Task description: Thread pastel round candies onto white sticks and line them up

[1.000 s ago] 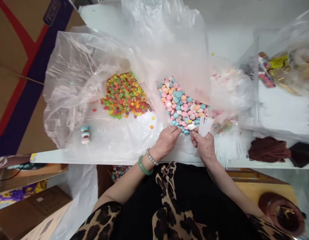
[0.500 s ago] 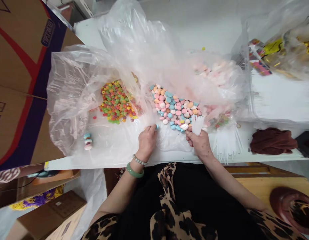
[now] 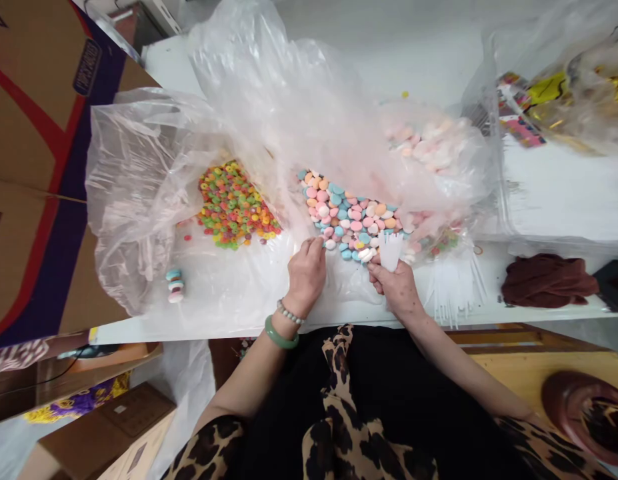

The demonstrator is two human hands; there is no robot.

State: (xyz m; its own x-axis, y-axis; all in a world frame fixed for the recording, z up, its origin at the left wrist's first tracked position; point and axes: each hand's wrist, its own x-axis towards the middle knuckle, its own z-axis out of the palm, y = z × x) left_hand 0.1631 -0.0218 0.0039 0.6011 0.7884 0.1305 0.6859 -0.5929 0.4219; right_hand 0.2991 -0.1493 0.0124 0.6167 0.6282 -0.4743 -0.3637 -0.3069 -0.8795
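Left hand [image 3: 309, 270]: fingertips drawn together at the near left edge of a heap of pastel candies [image 3: 343, 213], any piece between them too small to tell. Right hand [image 3: 397, 288]: closed round a bundle of white sticks [image 3: 390, 250], with white candies [image 3: 366, 255] at its fingertips. Further left, on clear plastic [image 3: 129, 200]: ring candies [image 3: 233, 207], heaped, and one candy stack [image 3: 175, 287], nearer the person.

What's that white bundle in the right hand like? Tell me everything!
The white bundle looks like several flat, thin, plastic-like strips held together. Its far ends spread unevenly; its near ends are hidden in the right hand, which grips it. It points toward the picture's top, at the near right edge of the pastel pieces; whether they touch is unclear.
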